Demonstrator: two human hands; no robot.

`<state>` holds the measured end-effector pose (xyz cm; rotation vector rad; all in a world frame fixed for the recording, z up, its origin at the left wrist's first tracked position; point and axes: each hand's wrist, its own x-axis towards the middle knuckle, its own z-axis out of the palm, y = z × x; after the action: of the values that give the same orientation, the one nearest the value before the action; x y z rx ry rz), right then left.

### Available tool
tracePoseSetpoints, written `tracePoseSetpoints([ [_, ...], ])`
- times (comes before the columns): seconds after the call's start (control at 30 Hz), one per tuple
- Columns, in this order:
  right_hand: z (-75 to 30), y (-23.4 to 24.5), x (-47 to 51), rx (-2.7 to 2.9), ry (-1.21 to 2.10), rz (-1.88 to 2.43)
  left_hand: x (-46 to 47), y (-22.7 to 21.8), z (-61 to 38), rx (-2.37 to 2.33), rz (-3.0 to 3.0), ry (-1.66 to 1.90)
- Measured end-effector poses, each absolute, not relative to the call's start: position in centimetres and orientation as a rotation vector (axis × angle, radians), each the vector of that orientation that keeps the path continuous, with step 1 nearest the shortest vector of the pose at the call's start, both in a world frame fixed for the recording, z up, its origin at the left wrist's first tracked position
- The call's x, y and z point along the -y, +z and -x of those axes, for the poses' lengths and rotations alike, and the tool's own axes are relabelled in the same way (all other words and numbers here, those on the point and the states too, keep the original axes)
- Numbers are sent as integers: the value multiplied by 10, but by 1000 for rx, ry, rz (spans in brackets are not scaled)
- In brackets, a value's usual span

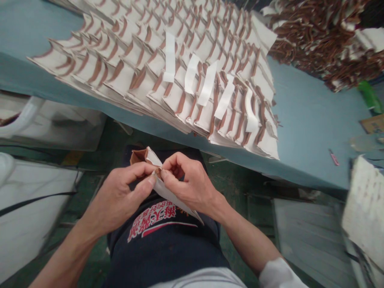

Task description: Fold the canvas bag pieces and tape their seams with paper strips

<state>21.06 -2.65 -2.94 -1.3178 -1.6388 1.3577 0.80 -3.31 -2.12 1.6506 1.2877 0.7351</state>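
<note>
Over my lap, in front of a dark apron with red and white lettering, both my hands meet on one folded piece, white on one face and brown on the other. My left hand pinches its edge between thumb and fingertips. Right beside those fingertips, my right hand pinches the same edge. A strip of the white side hangs down below my right hand. Exactly what lies between the fingertips is too small to make out.
A blue-grey table stands ahead, carrying overlapping rows of similar white-and-brown pieces. Loose white strips lie across them. A brown-and-white heap sits at the back right, a small pink tool near the right edge. White bins stand at left.
</note>
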Motion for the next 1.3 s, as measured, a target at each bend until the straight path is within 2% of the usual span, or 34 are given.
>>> tracePoseSetpoints([
  [0.13, -210, -28, 29, 1589, 1465, 1314, 35, -20, -8, -1222, -1712, 741],
  [0.4, -209, -32, 31, 1558, 1443, 1139, 30, -20, -6, -1170, -1612, 772],
  [0.63, -209, -34, 32, 1592, 1425, 1154, 38, -16, -9, -1239, -1515, 773],
  [1.0, -213, -35, 42, 1503, 1521, 1096, 34, -16, 3, -1103, -1701, 775],
  [1.2, -204, -31, 43, 1504, 1444, 1228, 44, -12, -11, -1266, -1845, 841],
  [1.3, -196, -33, 47, 1452, 1411, 1252, 50, -16, -22, -1371, -1729, 933],
])
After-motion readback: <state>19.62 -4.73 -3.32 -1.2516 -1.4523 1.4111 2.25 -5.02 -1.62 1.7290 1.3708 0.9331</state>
